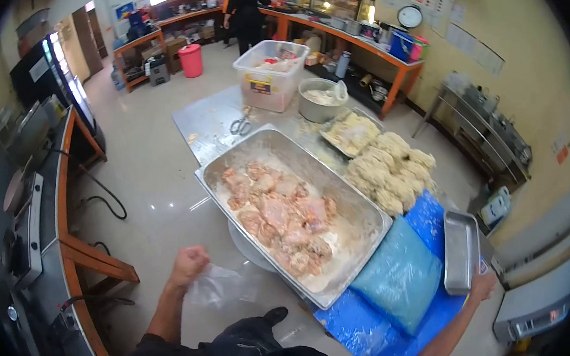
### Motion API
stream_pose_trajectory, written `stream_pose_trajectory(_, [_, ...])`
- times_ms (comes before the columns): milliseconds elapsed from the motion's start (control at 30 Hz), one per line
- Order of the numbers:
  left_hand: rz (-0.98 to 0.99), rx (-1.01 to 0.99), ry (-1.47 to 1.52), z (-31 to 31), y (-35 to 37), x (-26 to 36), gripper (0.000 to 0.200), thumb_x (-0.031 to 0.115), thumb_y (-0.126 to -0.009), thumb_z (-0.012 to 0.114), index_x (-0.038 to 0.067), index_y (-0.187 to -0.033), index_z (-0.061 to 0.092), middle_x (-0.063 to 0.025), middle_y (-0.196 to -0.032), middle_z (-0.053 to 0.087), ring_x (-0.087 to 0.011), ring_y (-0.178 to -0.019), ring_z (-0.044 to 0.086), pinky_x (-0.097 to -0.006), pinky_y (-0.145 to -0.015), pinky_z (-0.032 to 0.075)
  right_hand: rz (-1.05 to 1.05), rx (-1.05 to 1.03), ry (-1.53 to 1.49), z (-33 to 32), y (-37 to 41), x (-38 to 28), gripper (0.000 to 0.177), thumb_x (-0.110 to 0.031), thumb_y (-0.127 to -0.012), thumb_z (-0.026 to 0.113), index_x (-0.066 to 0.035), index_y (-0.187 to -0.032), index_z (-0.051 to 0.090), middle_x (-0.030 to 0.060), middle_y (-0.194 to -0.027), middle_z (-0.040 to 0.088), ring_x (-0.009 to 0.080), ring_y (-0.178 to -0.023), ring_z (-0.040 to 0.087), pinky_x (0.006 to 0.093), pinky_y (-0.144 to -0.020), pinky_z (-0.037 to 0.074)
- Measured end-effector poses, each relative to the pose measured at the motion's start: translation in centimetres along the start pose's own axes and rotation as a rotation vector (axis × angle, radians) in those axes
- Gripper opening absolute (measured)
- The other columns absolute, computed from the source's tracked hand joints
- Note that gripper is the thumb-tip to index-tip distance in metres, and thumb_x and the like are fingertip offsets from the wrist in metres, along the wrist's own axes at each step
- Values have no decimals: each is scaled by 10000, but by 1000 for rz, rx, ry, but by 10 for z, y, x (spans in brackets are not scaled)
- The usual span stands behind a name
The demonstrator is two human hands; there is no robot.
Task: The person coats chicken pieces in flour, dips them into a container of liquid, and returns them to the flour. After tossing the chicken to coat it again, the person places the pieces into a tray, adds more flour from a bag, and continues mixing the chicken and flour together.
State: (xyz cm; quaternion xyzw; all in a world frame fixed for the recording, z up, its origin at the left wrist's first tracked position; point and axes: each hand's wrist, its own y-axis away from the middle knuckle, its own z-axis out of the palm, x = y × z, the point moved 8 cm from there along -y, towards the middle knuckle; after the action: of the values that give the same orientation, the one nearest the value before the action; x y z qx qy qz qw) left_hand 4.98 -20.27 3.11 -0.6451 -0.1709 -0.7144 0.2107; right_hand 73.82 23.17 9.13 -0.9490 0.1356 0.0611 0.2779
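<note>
My left hand point(191, 264) is closed around a clear plastic bag point(219, 286), which hangs beside the table's near edge. At the far right, my right hand point(483, 286) is closed beside the near corner of a small metal tray point(459, 238). Something small and bluish shows at its fingers; I cannot make out what it grips. Between my hands, a large steel pan point(367, 235) holds raw chicken pieces point(282, 211) in white flour. A full teal plastic bag point(401, 274) lies on blue plastic sheeting point(341, 316) right of the pan.
Behind the pan are floury coated pieces point(393, 170), a tray of dough-like pieces point(352, 133), a metal pot point(321, 100), a clear plastic bin point(269, 76) and scissors point(241, 128). A stove counter point(33, 225) runs along the left. A person point(244, 11) stands at the back counter.
</note>
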Motion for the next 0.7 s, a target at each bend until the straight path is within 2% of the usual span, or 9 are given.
stream_pose_trajectory(33, [-14,-8,-7,26,-10,14,305,265,-857,653,96,-641,521,56,-575,459,-27,-521,381,-199,-459,298,-133,261,-123,-33,10,-34,447,-339,-787,652,-1,-1075,596,188,-939,625,357,-898,600,459,-764,463])
stream_pose_trajectory(100, [-27,-75,-10,77,-26,27,277,168,-854,645,81,-622,521,49,-587,481,-27,-547,406,-201,-477,320,-449,-52,-633,-82,75,-147,237,-165,-831,597,0,-1000,602,117,-790,619,266,-746,604,359,-691,471])
stream_pose_trajectory(133, [-27,-131,-5,101,-30,29,272,124,-853,636,75,-613,518,47,-594,488,-27,-561,416,-202,-486,326,-608,-235,-800,-121,131,-208,196,-139,-765,658,-22,-913,604,92,-732,586,212,-659,571,312,-632,450])
stream_pose_trajectory(200, [30,26,103,143,-30,38,278,134,-868,627,74,-619,517,46,-609,499,-18,-578,413,-197,-503,324,-1036,-478,-980,-174,237,-274,344,-206,-634,775,-41,-892,619,104,-783,624,226,-717,611,325,-629,476])
stream_pose_trajectory(233, [36,84,191,160,-27,37,285,140,-875,622,74,-620,514,47,-613,498,-16,-580,410,-195,-507,323,-1157,-491,-1120,-208,276,-303,564,-381,-526,868,-33,-898,627,117,-832,643,249,-747,636,323,-633,504])
stream_pose_trajectory(367, [-81,60,650,193,-3,28,293,151,-890,612,72,-630,503,51,-615,490,-10,-577,395,-187,-516,319,-1026,-310,-1116,-224,352,-327,314,-125,-647,801,10,-886,647,131,-762,647,243,-658,643,308,-604,514])
stream_pose_trajectory(500, [6,-156,436,167,34,35,293,156,-902,596,85,-637,494,61,-608,471,-7,-563,373,-182,-495,297,-552,-578,-1397,-213,371,-276,115,76,-689,693,38,-789,652,110,-724,633,178,-622,629,275,-577,503])
stream_pose_trajectory(600, [-37,-183,386,141,67,33,303,170,-906,592,94,-635,482,68,-604,461,-5,-553,359,-179,-479,278,-202,-925,-1578,-191,423,-248,145,87,-675,669,28,-804,636,87,-746,628,168,-670,631,249,-618,497])
stream_pose_trajectory(700, [-177,-115,481,121,109,22,284,175,-905,595,96,-659,475,79,-593,436,1,-537,346,-175,-472,270,-114,-675,-1695,-230,455,-260,195,-5,-669,730,13,-844,647,77,-750,627,192,-756,635,273,-696,487])
